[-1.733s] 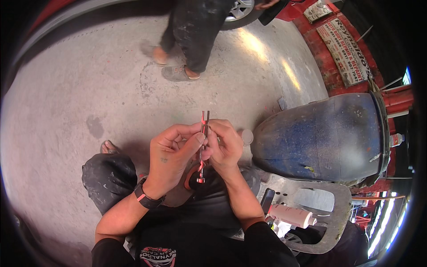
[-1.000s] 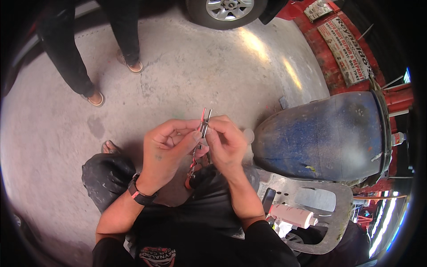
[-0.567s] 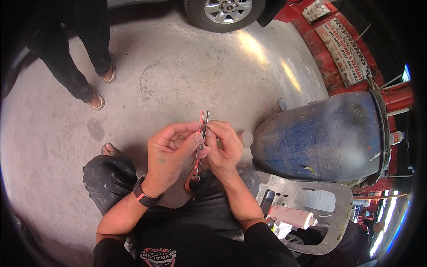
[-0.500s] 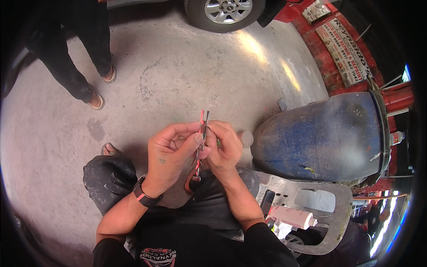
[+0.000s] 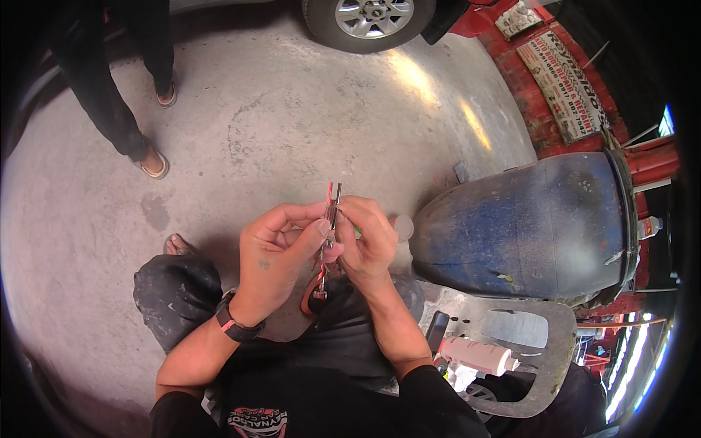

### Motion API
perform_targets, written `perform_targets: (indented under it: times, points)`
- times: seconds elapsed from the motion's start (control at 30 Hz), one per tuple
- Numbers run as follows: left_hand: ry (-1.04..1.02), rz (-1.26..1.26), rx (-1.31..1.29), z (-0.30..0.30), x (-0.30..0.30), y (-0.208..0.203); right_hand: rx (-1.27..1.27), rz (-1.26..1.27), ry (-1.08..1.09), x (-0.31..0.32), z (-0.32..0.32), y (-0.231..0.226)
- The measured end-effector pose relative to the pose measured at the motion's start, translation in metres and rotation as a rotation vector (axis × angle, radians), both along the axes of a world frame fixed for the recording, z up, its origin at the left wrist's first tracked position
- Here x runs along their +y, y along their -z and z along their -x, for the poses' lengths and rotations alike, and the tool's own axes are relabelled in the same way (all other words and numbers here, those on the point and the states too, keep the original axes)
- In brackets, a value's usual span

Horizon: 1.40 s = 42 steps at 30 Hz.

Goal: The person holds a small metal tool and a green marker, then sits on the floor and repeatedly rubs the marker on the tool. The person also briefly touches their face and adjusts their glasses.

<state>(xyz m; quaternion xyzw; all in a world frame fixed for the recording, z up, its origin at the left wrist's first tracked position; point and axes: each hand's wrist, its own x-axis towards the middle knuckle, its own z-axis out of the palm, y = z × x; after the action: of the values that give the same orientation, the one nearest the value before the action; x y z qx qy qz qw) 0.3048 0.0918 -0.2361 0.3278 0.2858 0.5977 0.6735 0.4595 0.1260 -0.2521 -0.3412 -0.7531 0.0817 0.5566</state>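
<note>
A slim, shiny metal piece [image 5: 333, 216] stands nearly upright between my two hands, its exact kind unclear. It has a forked top end, a narrow jagged lower part and red reflections. My left hand [image 5: 274, 252] pinches its middle between thumb and fingers. On the other side, the fingers of my right hand [image 5: 371, 237] are closed against the same piece. Part of it is hidden behind my fingers. A dark watch [image 5: 235, 318] is on my left wrist.
To my right a large blue barrel [image 5: 518, 226] lies beside a worn plastic chair [image 5: 558, 350], which holds a white bottle [image 5: 478, 355] and a phone [image 5: 438, 331]. A pale round-topped container [image 5: 403, 227] stands near the barrel. Another person's shoe [image 5: 154, 163] and a car wheel [image 5: 374, 18] are farther off.
My hands and the metal piece have barely shifted. The other person's feet have moved, the farther one away from me and slightly left.
</note>
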Motion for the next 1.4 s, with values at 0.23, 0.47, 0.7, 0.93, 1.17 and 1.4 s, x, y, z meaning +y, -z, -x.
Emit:
perform_targets:
  times: [0.23, 0.47, 0.7, 0.93, 1.17, 1.4]
  points:
    - [0.020, 0.000, 0.035, 0.001, -0.001, -0.001, -0.041, -0.056, 0.084, -0.004, 0.002, 0.007]
    - [0.062, 0.001, 0.051, 0.005, 0.001, -0.001, -0.064, 0.001, 0.051, -0.004, 0.002, 0.002]
    - [0.038, -0.034, 0.092, 0.007, 0.004, 0.001, 0.327, 0.632, -0.312, -0.006, -0.006, -0.013]
    - [-0.002, -0.081, 0.070, 0.001, 0.003, 0.002, 0.072, 0.107, -0.027, -0.007, -0.001, -0.010]
    - [-0.010, -0.059, 0.047, -0.003, 0.003, 0.002, 0.045, 0.057, 0.025, -0.007, -0.001, -0.008]
    - [0.040, -0.038, 0.049, 0.000, 0.001, 0.001, 0.026, 0.100, -0.004, -0.008, -0.002, -0.008]
